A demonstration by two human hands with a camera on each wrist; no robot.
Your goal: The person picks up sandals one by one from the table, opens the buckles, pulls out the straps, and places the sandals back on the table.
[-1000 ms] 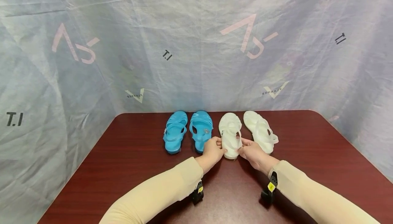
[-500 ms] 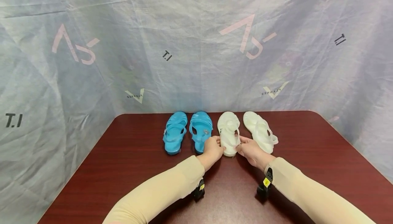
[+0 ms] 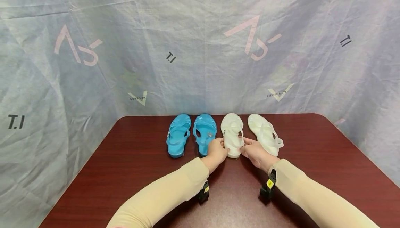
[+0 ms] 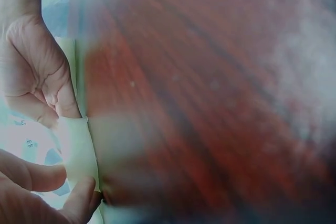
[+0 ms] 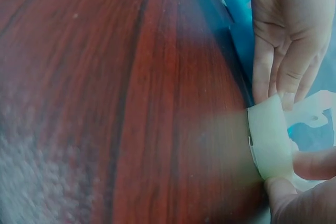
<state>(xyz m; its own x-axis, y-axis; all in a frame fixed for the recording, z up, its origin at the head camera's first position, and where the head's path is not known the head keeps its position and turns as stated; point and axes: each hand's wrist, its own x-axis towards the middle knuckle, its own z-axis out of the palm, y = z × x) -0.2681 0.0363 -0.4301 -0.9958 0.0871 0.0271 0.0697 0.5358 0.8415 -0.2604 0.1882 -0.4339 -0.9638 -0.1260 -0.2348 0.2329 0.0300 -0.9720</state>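
Observation:
Toe away from me, a white jelly sandal [image 3: 232, 141] lies near the back of the table. My left hand [image 3: 216, 152] grips the left side of its heel, and my right hand [image 3: 257, 153] pinches the right side. In the left wrist view, thumb and fingers of both hands are at the pale heel [image 4: 79, 142]. The right wrist view shows the same heel [image 5: 270, 135] between the hands. To the right, its matching white sandal [image 3: 264, 134] lies at a slant, partly behind my right hand.
Two blue sandals, the outer one [image 3: 177, 137] and the inner one [image 3: 204, 125], lie left of the white pair. My left hand overlaps the inner blue heel. A printed grey cloth [image 3: 200, 75] hangs behind the dark red table [image 3: 140, 151].
Both hands have shifted the gripped white sandal slightly away from me and a little to the left, level with the others. The other sandals stay put.

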